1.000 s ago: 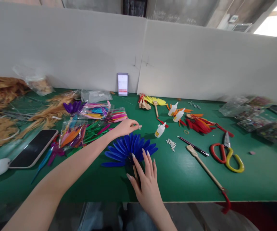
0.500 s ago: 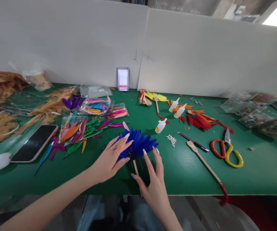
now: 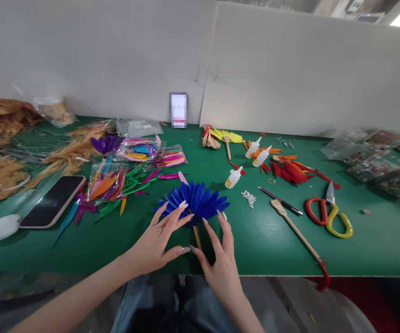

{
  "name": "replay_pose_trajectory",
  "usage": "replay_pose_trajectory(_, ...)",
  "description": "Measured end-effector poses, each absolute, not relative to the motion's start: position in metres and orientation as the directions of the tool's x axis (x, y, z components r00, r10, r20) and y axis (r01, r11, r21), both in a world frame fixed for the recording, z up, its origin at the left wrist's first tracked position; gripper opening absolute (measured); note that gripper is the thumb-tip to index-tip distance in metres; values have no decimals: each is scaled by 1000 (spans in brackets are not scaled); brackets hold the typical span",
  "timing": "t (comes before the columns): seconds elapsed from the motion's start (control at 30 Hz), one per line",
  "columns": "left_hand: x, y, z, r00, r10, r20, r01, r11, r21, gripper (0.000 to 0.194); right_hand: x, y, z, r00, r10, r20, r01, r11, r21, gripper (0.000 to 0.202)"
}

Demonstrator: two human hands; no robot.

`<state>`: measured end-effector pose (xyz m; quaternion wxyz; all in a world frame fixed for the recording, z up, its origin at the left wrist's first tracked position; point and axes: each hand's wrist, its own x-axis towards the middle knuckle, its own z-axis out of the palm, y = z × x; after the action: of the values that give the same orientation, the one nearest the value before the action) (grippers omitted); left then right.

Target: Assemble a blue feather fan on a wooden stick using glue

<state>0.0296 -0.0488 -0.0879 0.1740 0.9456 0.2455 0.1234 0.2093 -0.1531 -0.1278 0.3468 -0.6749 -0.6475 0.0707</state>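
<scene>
A fan of deep blue feathers [image 3: 195, 199] on a thin wooden handle [image 3: 197, 237] lies on the green table in front of me. My left hand [image 3: 161, 233] is spread over the fan's left half, its fingertips at the lower feathers. On the right, my right hand [image 3: 221, 245] has its fingers apart, with the fingertips by the lower right feathers and the thumb beside the handle. Neither hand is closed round anything. A white glue bottle [image 3: 234, 177] stands just behind the fan, and small white beads [image 3: 248, 199] lie in a pile to its right.
Scissors [image 3: 329, 212], a dark pen [image 3: 280, 200] and a wooden stick with red tassel [image 3: 295, 230] lie right. Bagged feathers [image 3: 108, 182], a phone [image 3: 52, 202] and a white mouse-like object [image 3: 1, 228] are left. Behind are a yellow fan [image 3: 228, 136] and glue bottles [image 3: 253, 148].
My left hand has drawn back toward me, its thumb leaving the feathers, so more of the fan shows. My right hand has shifted slightly and stays spread. The view has tilted a little.
</scene>
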Motion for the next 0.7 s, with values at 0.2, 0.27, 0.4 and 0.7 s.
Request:
replay_pose_trajectory(0.2, 26, -50, -89, 853, 506, 123, 426, -814, 395, 85, 209, -153, -129, 144, 919, 367, 831, 89, -549, 48)
replay_pose_trajectory(0.27, 26, -51, -88, 851, 512, 118, 430, -807, 404, 85, 209, -153, -129, 143, 918, 369, 831, 91, -549, 46)
replay_pose_trajectory(0.4, 27, -52, -89, 845, 522, 111, 435, -795, 423, 87, 209, -153, -130, 143, 919, 366, 831, 89, -549, 46)
replay_pose_trajectory(0.7, 26, -52, -92, 847, 516, 126, 426, -802, 419, 86, 209, -153, -131, 134, 921, 365, 843, 87, -531, 44)
